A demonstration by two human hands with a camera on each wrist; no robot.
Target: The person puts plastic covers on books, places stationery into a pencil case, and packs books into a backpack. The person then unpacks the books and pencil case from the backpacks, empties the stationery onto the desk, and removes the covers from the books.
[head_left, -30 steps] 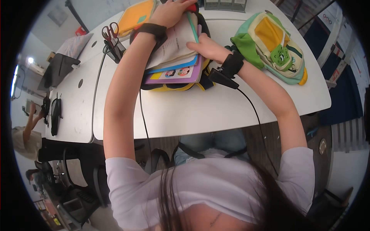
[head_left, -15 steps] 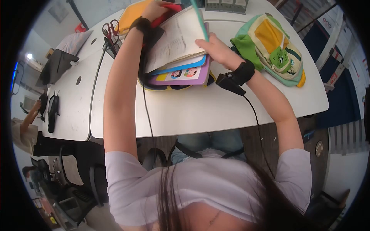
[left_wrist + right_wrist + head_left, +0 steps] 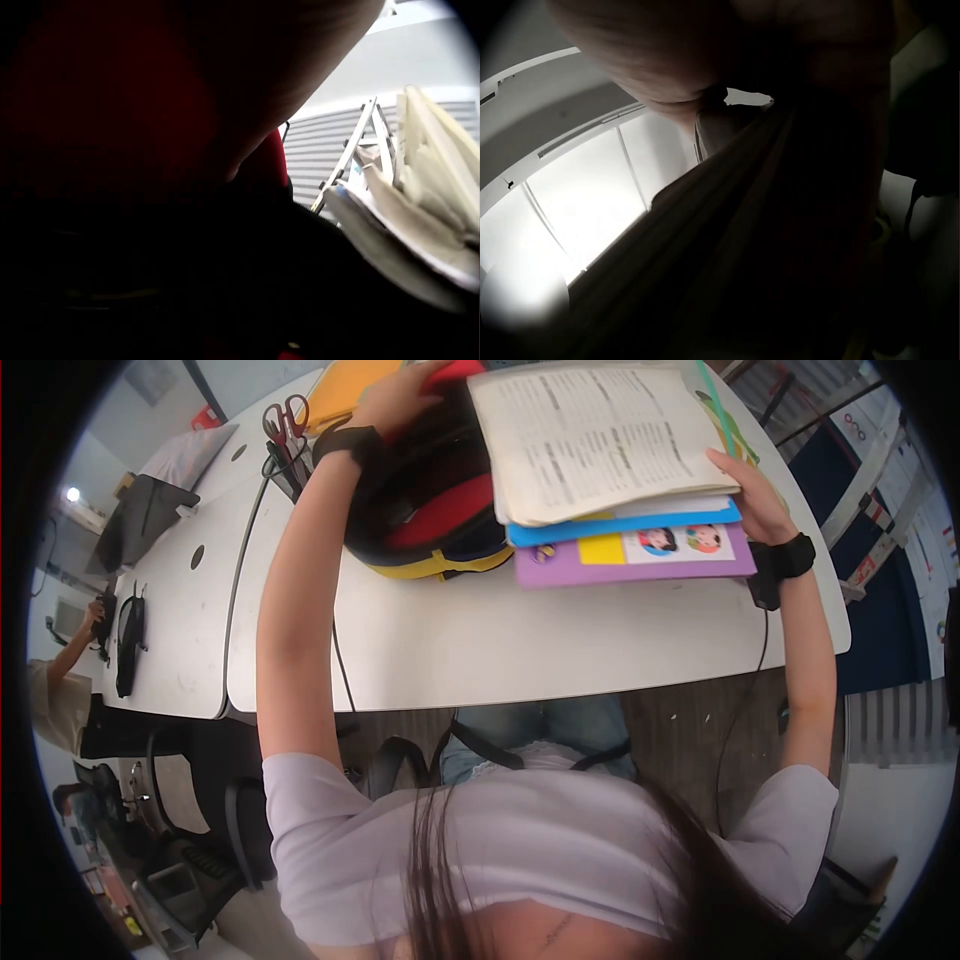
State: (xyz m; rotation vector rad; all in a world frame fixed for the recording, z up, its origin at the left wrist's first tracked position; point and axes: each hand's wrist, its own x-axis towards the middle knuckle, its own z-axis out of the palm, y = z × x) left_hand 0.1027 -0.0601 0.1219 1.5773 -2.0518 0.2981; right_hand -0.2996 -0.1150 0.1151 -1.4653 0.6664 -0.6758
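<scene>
In the head view the right hand (image 3: 760, 500) grips the right edge of a stack: printed papers (image 3: 600, 445) on top, a blue folder (image 3: 625, 525) and a purple book (image 3: 580, 565) below. The stack is held to the right of a black bag (image 3: 440, 560) with yellow trim and red lining, which lies open. At the bag's upper left, the left hand (image 3: 395, 400) holds its red-lined edge; some fingertips are hidden. The left wrist view shows dark fabric and paper edges (image 3: 405, 240) at right. Dark page edges (image 3: 712, 195) fill the right wrist view beneath the hand (image 3: 667, 45).
Scissors (image 3: 285, 420) stand in a holder left of the bag, near an orange folder (image 3: 340, 395). Behind the stack, a green item (image 3: 745, 445) shows partly. The white table's front edge (image 3: 540, 695) is close to the body. Another person (image 3: 60, 690) is at far left.
The right hand has carried the stack of papers and books rightward out of the black bag, uncovering its red inside. The left hand has shifted slightly left and down along the bag's edge.
</scene>
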